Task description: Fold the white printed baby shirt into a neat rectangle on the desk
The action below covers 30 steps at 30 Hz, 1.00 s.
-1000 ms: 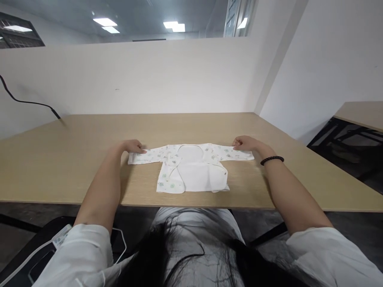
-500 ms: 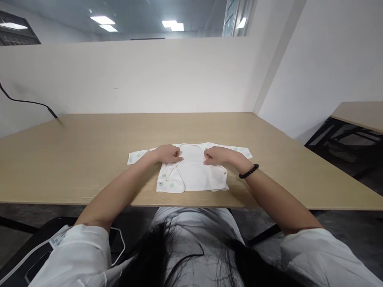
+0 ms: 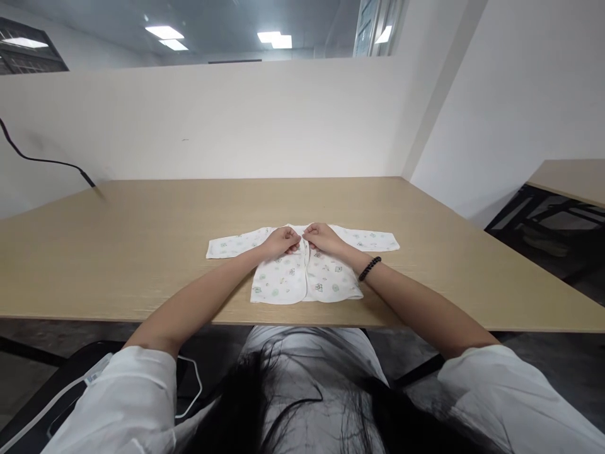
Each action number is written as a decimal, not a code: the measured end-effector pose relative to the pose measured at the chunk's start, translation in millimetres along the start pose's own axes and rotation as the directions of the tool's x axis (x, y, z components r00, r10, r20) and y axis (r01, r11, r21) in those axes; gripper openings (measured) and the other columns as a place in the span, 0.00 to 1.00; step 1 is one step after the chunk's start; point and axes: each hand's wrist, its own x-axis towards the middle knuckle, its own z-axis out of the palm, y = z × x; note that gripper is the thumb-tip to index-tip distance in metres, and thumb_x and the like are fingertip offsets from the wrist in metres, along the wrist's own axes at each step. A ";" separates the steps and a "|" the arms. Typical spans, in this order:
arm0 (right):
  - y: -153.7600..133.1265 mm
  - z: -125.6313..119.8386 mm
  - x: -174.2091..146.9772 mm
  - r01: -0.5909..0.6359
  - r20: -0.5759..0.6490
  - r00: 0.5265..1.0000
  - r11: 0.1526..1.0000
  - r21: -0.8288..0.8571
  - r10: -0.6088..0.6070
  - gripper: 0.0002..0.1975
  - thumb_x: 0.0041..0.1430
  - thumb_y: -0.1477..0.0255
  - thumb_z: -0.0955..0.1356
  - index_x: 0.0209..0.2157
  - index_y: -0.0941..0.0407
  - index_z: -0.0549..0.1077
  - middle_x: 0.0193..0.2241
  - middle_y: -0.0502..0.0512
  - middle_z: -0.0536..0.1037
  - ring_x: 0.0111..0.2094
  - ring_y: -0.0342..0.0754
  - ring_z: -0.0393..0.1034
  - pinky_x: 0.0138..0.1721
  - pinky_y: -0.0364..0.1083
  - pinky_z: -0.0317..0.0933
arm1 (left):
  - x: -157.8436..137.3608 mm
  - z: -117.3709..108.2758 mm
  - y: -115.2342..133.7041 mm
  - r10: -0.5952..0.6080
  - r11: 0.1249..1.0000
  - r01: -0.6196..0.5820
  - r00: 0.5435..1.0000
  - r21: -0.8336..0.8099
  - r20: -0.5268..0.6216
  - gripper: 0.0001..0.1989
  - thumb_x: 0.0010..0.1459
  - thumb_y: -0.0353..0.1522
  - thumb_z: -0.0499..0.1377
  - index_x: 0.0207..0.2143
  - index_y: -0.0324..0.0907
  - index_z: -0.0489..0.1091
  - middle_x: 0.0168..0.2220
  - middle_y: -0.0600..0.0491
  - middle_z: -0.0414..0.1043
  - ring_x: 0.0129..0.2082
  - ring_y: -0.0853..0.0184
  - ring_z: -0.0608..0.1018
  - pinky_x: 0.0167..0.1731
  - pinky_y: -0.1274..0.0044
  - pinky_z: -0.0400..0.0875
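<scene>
A small white baby shirt with green and dark prints lies face up near the table's front edge, its sleeves spread to both sides. Its two front panels meet along the middle. My left hand pinches the edge of the left panel just below the neckline. Close beside it, my right hand has its fingers closed on the edge of the right panel. The fingertips of both hands are nearly together, and they hide the upper part of the front opening.
The shirt lies on a wide wooden table with a white partition behind it. A black cable comes down at the far left. Another table stands at the right, and a white cord hangs at lower left.
Both hands have moved inward to the middle, bringing the shirt's front panels together. The plain white inside, visible before, is now covered by the printed panels.
</scene>
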 end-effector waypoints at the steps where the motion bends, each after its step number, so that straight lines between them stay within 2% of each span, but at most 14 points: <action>1: 4.3 3.6 0.3 -0.006 -0.008 1.000 1.000 0.024 0.007 0.02 0.57 0.75 0.67 0.31 0.56 0.68 0.18 0.48 0.72 0.18 0.40 0.63 0.19 0.39 0.55 | 0.8 2.3 -3.5 -0.002 1.000 0.002 1.000 -0.026 -0.003 0.10 0.60 0.34 0.61 0.29 0.40 0.64 0.25 0.52 0.74 0.22 0.73 0.73 0.24 0.79 0.68; 4: 13.5 6.4 -0.9 -0.009 -0.019 1.000 0.997 0.080 0.011 0.04 0.54 0.77 0.68 0.33 0.57 0.70 0.19 0.46 0.72 0.18 0.40 0.62 0.18 0.38 0.53 | 3.2 4.0 -11.4 -0.010 0.996 0.009 1.000 -0.084 -0.005 0.08 0.60 0.31 0.61 0.29 0.40 0.65 0.25 0.52 0.74 0.21 0.74 0.71 0.23 0.79 0.67; 8: 15.9 3.6 -4.1 0.013 -0.017 1.000 0.988 0.154 -0.011 0.06 0.53 0.78 0.69 0.34 0.57 0.72 0.20 0.46 0.74 0.20 0.40 0.65 0.20 0.38 0.57 | 6.0 1.9 -16.7 -0.017 0.991 0.016 1.000 -0.131 -0.004 0.08 0.58 0.31 0.62 0.30 0.39 0.66 0.26 0.52 0.74 0.20 0.75 0.70 0.24 0.79 0.66; 14: 14.0 3.8 -8.3 0.037 -0.029 0.999 0.972 0.232 -0.031 0.02 0.57 0.76 0.68 0.32 0.57 0.74 0.19 0.47 0.74 0.20 0.40 0.68 0.24 0.38 0.62 | 4.4 2.0 -16.1 -0.019 0.988 0.018 1.000 -0.151 -0.002 0.09 0.57 0.32 0.64 0.29 0.39 0.66 0.26 0.53 0.74 0.21 0.75 0.71 0.25 0.80 0.67; 17: 14.6 4.8 -6.1 0.036 -0.040 0.999 0.969 0.245 -0.027 0.05 0.59 0.76 0.67 0.29 0.57 0.73 0.19 0.48 0.75 0.19 0.39 0.67 0.24 0.38 0.64 | 2.1 3.0 -14.3 -0.014 0.988 0.014 1.000 -0.151 0.000 0.07 0.58 0.31 0.62 0.30 0.39 0.67 0.27 0.52 0.74 0.22 0.75 0.71 0.26 0.79 0.68; 23: 18.0 9.6 1.0 0.025 -0.057 0.998 0.978 0.206 -0.013 0.05 0.51 0.78 0.71 0.27 0.57 0.72 0.17 0.46 0.74 0.18 0.39 0.65 0.19 0.38 0.58 | 0.8 6.0 -13.6 -0.016 0.992 0.013 1.000 -0.125 -0.021 0.06 0.56 0.31 0.63 0.29 0.39 0.68 0.27 0.51 0.76 0.21 0.75 0.71 0.26 0.80 0.67; 27: 18.7 12.3 1.1 0.025 -0.068 0.998 0.984 0.177 -0.014 0.05 0.49 0.77 0.72 0.28 0.57 0.72 0.18 0.46 0.75 0.18 0.40 0.65 0.19 0.38 0.54 | 0.5 6.1 -12.1 -0.015 0.996 0.012 0.999 -0.092 -0.033 0.11 0.58 0.37 0.62 0.27 0.38 0.71 0.26 0.50 0.76 0.22 0.73 0.72 0.26 0.80 0.67; 30: 17.4 12.3 0.4 0.020 -0.060 0.998 0.986 0.167 -0.010 0.05 0.49 0.77 0.72 0.27 0.57 0.72 0.18 0.47 0.75 0.18 0.40 0.65 0.19 0.38 0.54 | 0.4 6.1 -12.5 -0.002 0.998 0.000 0.999 -0.064 -0.041 0.10 0.57 0.36 0.62 0.27 0.38 0.72 0.27 0.50 0.77 0.22 0.73 0.72 0.26 0.80 0.67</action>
